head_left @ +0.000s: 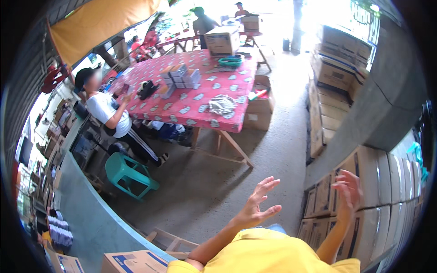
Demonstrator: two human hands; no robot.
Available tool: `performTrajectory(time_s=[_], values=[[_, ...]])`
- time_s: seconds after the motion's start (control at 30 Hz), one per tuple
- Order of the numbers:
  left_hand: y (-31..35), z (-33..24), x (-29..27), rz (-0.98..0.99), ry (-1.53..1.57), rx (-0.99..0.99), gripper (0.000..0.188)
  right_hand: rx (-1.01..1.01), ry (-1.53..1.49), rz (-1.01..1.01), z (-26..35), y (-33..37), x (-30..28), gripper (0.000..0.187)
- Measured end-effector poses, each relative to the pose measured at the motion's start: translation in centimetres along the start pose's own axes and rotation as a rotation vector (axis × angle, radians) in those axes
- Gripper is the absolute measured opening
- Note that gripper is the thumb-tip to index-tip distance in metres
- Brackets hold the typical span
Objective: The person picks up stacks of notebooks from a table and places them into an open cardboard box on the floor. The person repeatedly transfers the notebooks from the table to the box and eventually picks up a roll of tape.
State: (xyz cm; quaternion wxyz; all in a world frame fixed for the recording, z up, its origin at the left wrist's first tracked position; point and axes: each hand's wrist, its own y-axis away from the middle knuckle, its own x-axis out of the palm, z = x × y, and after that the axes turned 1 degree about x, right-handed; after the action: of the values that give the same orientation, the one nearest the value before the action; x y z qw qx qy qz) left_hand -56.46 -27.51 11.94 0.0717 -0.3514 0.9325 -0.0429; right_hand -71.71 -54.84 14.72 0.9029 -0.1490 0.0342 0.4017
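My left hand (257, 207) is raised in front of my yellow shirt, over the concrete floor, with its fingers spread and nothing in it. To the right, my right hand (348, 190) is also up and empty, its fingers apart and slightly curled. Behind it are stacked cardboard cartons (371, 179), the things nearest to that hand; I cannot tell whether it touches them. Ahead stands a table with a pink patterned cover (200, 111), bearing small stacked boxes (180, 76), a crumpled pale cloth (222, 105) and a teal tray (230, 61).
A person in a white shirt (107, 109) stands at the table's left, near a teal stool (129, 175). More cartons (334, 100) are stacked beyond a concrete pillar (387, 91). A grey counter (91, 204) curves along my left, with a carton (134, 261) close by.
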Motion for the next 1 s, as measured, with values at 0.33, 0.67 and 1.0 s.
performTrajectory(time_s=[0.33, 0.67, 1.0], values=[[-2.4, 5.5, -20.3, -0.288, 0.062, -0.206, 0.073, -0.427, 0.791, 1.355, -0.4, -16.5, 33.6, 0.088], [-14.3, 8.3, -43.0, -0.550, -0.025, -0.256, 0.070, -0.670, 0.475, 1.277, -4.3, -37.5, 60.2, 0.076], [-23.9, 17.4, -67.5, -0.785, 0.051, -0.216, 0.062, 0.583, -0.189, 0.906, -9.7, -46.1, 85.9, 0.095]])
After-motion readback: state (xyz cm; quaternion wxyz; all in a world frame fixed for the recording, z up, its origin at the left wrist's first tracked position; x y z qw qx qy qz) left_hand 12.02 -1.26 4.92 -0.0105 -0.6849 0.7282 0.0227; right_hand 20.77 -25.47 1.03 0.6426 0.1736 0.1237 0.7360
